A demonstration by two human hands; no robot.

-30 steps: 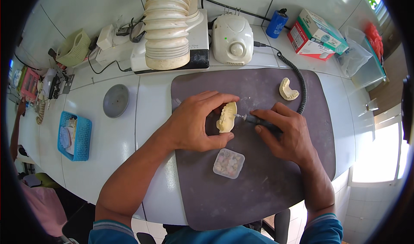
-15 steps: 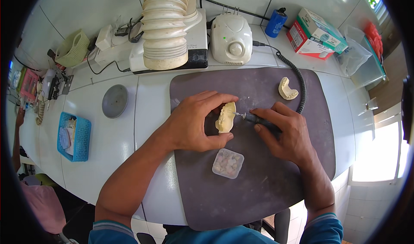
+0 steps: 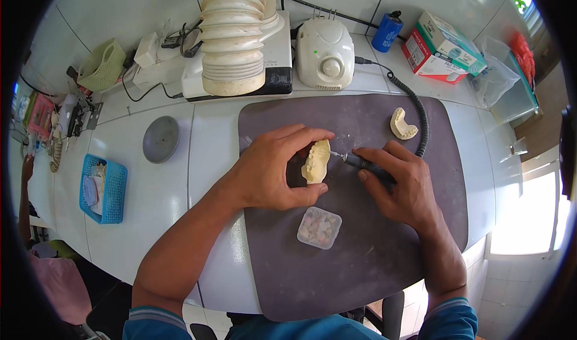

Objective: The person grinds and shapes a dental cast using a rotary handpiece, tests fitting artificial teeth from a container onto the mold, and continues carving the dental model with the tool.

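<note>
My left hand (image 3: 273, 169) grips a pale yellow dental plaster model (image 3: 317, 162) by its two ends, thumb below and fingers above, over the dark mat. In my right hand (image 3: 404, 182) is a black rotary handpiece (image 3: 371, 167), its thin metal bit pointing left at the model's right edge. Whether the bit touches the model I cannot tell. Below the left hand sits a small clear plastic box (image 3: 319, 227) holding several small pale and pinkish pieces. A second plaster model (image 3: 402, 124), horseshoe-shaped, lies at the mat's upper right.
A coiled cord (image 3: 419, 109) runs from the handpiece to a white control unit (image 3: 326, 54). Left of that unit stands a ribbed suction hose (image 3: 233, 45). A grey round dish (image 3: 161, 140) and blue basket (image 3: 104, 190) are at left, stacked boxes (image 3: 443, 48) at back right. Another person's arm shows far left.
The handpiece and my right hand have shifted slightly right, so the bit sits farther off the model's face. My left hand still holds the model in nearly the same place.
</note>
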